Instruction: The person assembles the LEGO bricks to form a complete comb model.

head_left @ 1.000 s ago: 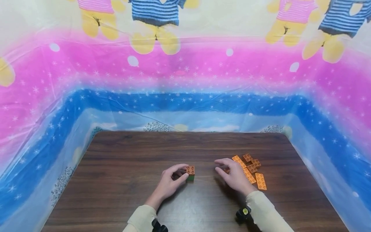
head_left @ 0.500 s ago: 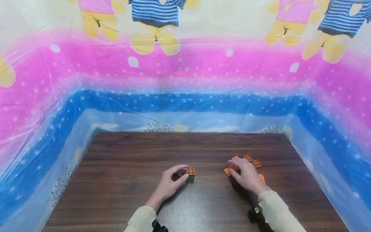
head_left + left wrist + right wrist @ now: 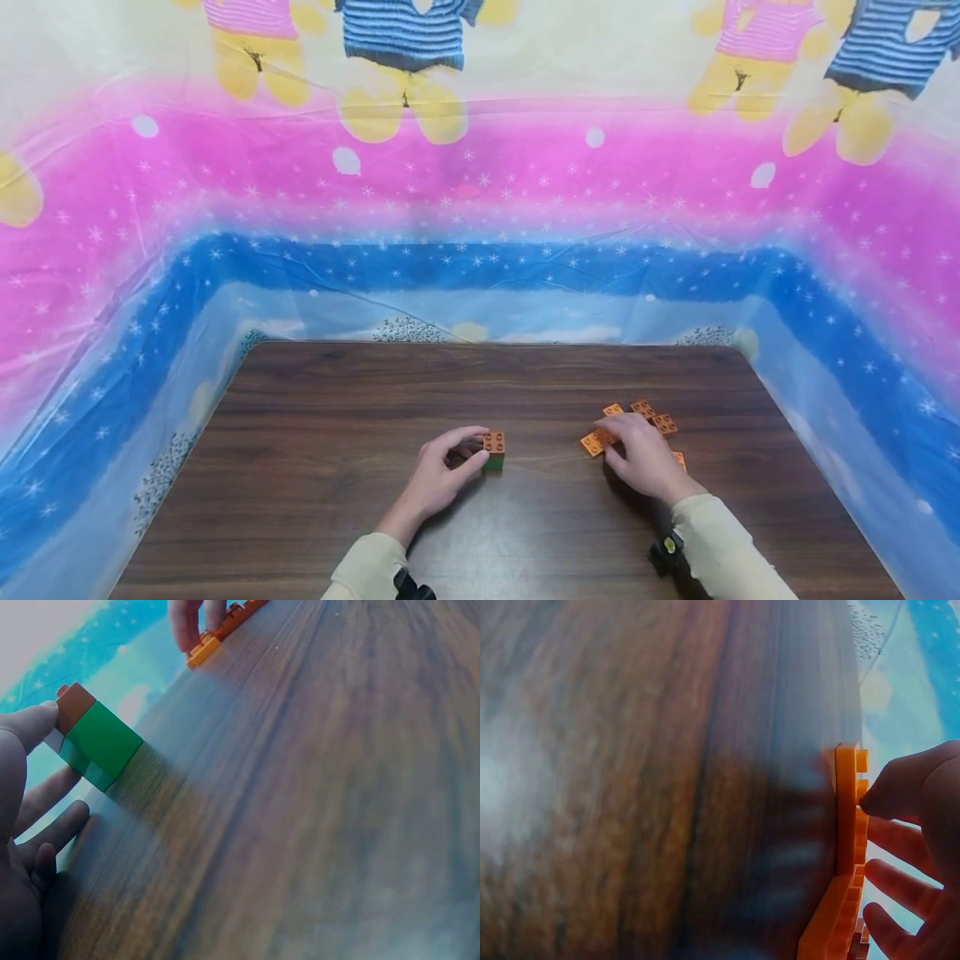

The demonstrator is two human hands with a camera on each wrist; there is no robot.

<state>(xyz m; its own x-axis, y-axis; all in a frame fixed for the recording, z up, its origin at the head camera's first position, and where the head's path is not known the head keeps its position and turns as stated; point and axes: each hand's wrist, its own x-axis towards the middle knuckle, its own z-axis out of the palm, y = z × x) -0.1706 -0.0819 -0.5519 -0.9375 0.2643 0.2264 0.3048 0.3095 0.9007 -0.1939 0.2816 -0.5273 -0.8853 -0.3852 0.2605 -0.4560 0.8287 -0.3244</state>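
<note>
- Left hand (image 3: 438, 467) pinches a brown-topped green toy brick (image 3: 105, 739), ahead of its palm.
- Right hand (image 3: 641, 454) touches an orange studded plate (image 3: 591, 444) beneath it; pinching, I can't tell.
- Dragging might scatter brown bricks (image 3: 664, 423) beyond.

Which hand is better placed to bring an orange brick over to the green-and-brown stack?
Right, I'd judge. The right hand is over an orange brick, fingertips at its studs, though a firm grip isn't clear. The left hand is farther off and busy holding the stack.
</note>
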